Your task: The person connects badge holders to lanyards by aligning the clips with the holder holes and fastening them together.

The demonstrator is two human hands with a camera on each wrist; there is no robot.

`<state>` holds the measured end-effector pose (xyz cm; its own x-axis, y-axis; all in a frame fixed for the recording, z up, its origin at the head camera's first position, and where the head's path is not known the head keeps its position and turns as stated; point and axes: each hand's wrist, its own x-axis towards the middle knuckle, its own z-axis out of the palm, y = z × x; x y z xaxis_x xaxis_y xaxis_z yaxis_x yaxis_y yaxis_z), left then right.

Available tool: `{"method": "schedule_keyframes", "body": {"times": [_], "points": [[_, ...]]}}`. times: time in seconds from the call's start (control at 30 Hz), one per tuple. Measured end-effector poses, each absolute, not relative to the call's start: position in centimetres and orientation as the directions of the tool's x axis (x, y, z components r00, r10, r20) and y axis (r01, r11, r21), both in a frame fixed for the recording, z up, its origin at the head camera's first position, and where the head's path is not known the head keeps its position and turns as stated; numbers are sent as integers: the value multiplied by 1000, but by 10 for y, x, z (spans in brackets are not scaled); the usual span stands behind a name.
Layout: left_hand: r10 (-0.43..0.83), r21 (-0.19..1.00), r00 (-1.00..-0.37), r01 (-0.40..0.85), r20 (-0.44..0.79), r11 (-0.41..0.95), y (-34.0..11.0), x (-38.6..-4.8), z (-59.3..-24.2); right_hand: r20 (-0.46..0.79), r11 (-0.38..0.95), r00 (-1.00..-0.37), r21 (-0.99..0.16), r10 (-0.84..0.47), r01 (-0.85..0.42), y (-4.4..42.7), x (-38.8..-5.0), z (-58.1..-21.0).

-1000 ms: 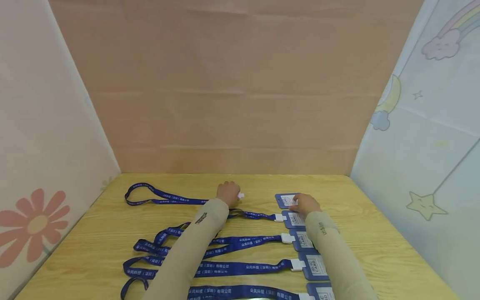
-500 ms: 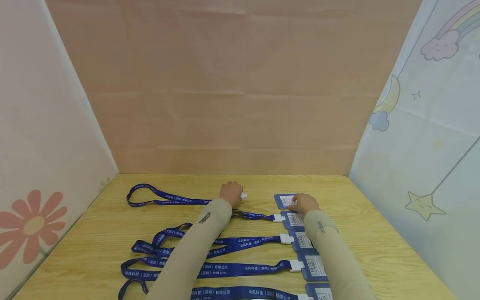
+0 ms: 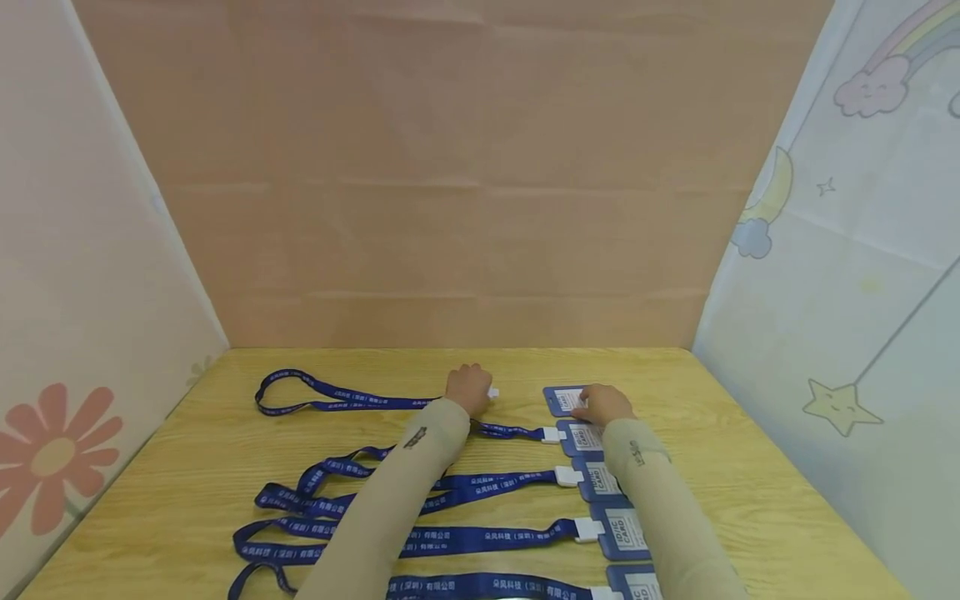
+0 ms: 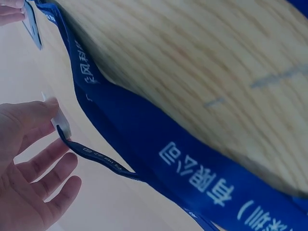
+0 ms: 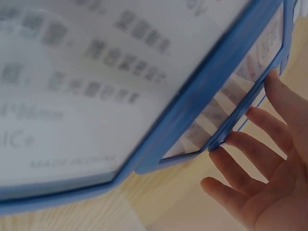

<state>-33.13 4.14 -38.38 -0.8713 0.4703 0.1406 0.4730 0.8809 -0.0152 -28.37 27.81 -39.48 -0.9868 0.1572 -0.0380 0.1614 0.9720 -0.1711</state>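
Observation:
My left hand pinches the white clip of a blue lanyard, between thumb and index finger. The other fingers are spread loosely, as the left wrist view shows. The lanyard's strap trails left to a loop at the back of the table. My right hand grips the right side of a blue badge holder with a white card in it. A gap separates the clip from the holder's slotted left end. In the right wrist view the right hand's fingers reach past the holders' edges.
Below on the wooden table lie several blue lanyards in rows. Each has a white clip joined to a blue badge holder at its right. Brown paper covers the back wall. Patterned side walls stand left and right.
My left hand has moved slightly right with the lanyard clip, nearer the badge holder. The right hand stays at the holder. The head view has shifted a little.

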Motion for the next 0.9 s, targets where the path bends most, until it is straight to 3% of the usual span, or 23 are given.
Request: {"method": "schedule_keyframes", "body": {"times": [0.9], "points": [[479,-34,-865,479,148,877,69,-320,-398,-44,963,-980,-185,193,198,279,-282,-400]]}}
